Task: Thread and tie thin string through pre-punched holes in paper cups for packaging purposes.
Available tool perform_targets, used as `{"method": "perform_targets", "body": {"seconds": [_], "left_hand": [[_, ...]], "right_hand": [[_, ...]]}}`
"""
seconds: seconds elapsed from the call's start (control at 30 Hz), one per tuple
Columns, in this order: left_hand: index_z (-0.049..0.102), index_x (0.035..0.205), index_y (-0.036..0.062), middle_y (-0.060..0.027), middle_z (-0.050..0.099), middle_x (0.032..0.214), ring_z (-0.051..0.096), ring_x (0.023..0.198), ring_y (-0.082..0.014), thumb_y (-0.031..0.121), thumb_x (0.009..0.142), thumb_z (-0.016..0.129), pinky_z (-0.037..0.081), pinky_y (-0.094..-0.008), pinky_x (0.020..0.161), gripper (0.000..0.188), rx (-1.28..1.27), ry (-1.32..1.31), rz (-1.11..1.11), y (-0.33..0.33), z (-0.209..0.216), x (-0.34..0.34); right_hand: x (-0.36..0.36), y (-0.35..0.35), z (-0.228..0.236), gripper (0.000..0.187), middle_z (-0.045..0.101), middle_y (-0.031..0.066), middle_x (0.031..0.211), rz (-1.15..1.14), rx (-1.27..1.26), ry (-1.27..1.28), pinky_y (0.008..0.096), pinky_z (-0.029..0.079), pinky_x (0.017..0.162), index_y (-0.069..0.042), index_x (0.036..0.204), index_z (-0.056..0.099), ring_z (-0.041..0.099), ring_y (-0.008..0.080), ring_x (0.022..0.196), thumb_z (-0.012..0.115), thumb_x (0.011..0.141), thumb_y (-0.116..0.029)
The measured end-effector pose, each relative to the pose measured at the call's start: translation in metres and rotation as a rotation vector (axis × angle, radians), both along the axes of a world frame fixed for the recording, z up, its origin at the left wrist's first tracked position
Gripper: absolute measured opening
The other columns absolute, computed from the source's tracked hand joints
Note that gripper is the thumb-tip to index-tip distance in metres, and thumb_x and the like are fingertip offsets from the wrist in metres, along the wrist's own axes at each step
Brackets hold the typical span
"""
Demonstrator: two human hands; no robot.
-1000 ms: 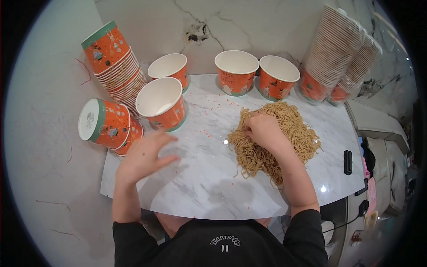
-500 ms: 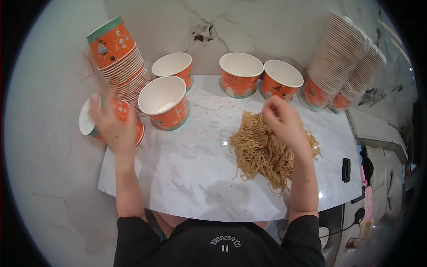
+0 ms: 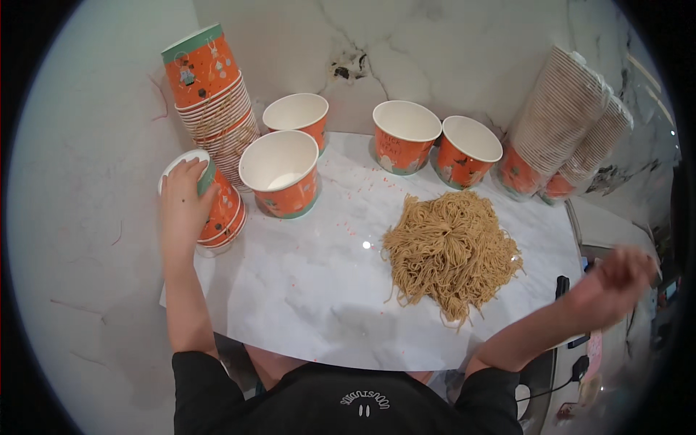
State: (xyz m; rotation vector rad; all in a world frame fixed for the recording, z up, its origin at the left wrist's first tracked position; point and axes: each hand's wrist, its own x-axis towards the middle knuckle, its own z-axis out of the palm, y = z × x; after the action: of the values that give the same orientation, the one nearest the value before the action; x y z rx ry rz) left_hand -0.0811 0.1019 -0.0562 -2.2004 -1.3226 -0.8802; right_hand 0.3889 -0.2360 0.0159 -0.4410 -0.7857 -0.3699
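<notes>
My left hand point(image 3: 185, 196) grips the base end of an upside-down orange-and-green paper bucket point(image 3: 217, 205) at the table's left edge, its fingers over the rim and thumb along the side. Several more rims are nested under that bucket. Out past the table's right edge, my right hand point(image 3: 620, 284) is smeared by motion, so its fingers cannot be read. Between my arms, on the right half of the table, lies a loose heap of thin tan strands point(image 3: 453, 254), like noodles or yarn; neither hand touches it.
Upright orange paper buckets stand in pairs, at back left point(image 3: 279, 170) and back centre point(image 3: 407, 138). A tall stack of upturned buckets point(image 3: 210, 80) leans at far left; wrapped stacks point(image 3: 558, 109) stand at back right. Red bits dot the white marbled table point(image 3: 326, 290). A black object point(image 3: 562, 287) lies near the right edge.
My left hand has come down onto the upturned bucket at the left. My right hand has swung from above the tan heap out beyond the table's right edge.
</notes>
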Motion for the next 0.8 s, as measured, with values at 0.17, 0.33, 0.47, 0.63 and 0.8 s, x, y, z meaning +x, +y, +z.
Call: {"method": "perform_targets", "body": {"seconds": [0.17, 0.33, 0.47, 0.63, 0.8], "left_hand": [[0.069, 0.121, 0.0026, -0.0142, 0.067, 0.130, 0.062, 0.120, -0.0331, 0.016, 0.082, 0.080, 0.050, -0.0428, 0.102, 0.043, -0.311, -0.195, -0.563, -0.041, 0.014, 0.087], [0.068, 0.122, 0.0034, -0.0171, 0.069, 0.123, 0.066, 0.112, -0.0347, 0.016, 0.080, 0.081, 0.052, -0.0409, 0.095, 0.046, -0.536, 0.038, -0.290, -0.024, -0.010, 0.122], [0.066, 0.114, -0.0009, -0.0205, 0.073, 0.105, 0.071, 0.096, -0.0366, 0.011, 0.084, 0.072, 0.055, -0.0435, 0.086, 0.033, -0.590, -0.092, -0.469, -0.026, -0.016, 0.130], [0.061, 0.118, -0.0028, -0.0080, 0.071, 0.107, 0.068, 0.101, -0.0133, -0.004, 0.086, 0.064, 0.053, -0.0273, 0.087, 0.032, -1.140, -0.582, -0.839, -0.037, 0.009, 0.126], [0.057, 0.124, -0.0027, -0.0060, 0.069, 0.112, 0.066, 0.104, -0.0105, -0.006, 0.085, 0.063, 0.052, -0.0255, 0.092, 0.039, -1.352, -0.655, -0.962, -0.060, 0.023, 0.137]], "right_hand": [[-0.064, 0.020, -0.015, 0.014, 0.050, -0.0015, 0.077, -0.301, -0.446, -0.110, 0.0217, 0.033, 0.057, 0.001, 0.101, 0.062, 0.044, 0.0062, 0.066, 0.061, 0.100, -0.012], [-0.088, 0.103, -0.033, 0.011, 0.053, -0.0068, 0.065, 0.241, -1.186, -0.288, 0.0220, 0.034, 0.054, -0.003, 0.100, 0.067, 0.042, 0.0003, 0.060, 0.072, 0.095, -0.011], [-0.089, 0.128, -0.053, 0.014, 0.049, 0.0013, 0.061, 0.280, -1.312, -0.411, 0.0296, 0.039, 0.055, -0.003, 0.101, 0.064, 0.047, 0.0111, 0.055, 0.066, 0.099, -0.018], [-0.094, 0.146, -0.077, 0.016, 0.059, 0.0113, 0.072, 0.380, -1.170, -0.444, 0.0358, 0.046, 0.062, -0.002, 0.103, 0.058, 0.058, 0.0219, 0.064, 0.062, 0.100, -0.018], [-0.108, 0.145, -0.080, 0.015, 0.049, -0.0010, 0.062, 0.462, -1.261, -0.542, 0.0291, 0.041, 0.058, -0.005, 0.106, 0.061, 0.049, 0.0091, 0.058, 0.066, 0.099, -0.017]]}}
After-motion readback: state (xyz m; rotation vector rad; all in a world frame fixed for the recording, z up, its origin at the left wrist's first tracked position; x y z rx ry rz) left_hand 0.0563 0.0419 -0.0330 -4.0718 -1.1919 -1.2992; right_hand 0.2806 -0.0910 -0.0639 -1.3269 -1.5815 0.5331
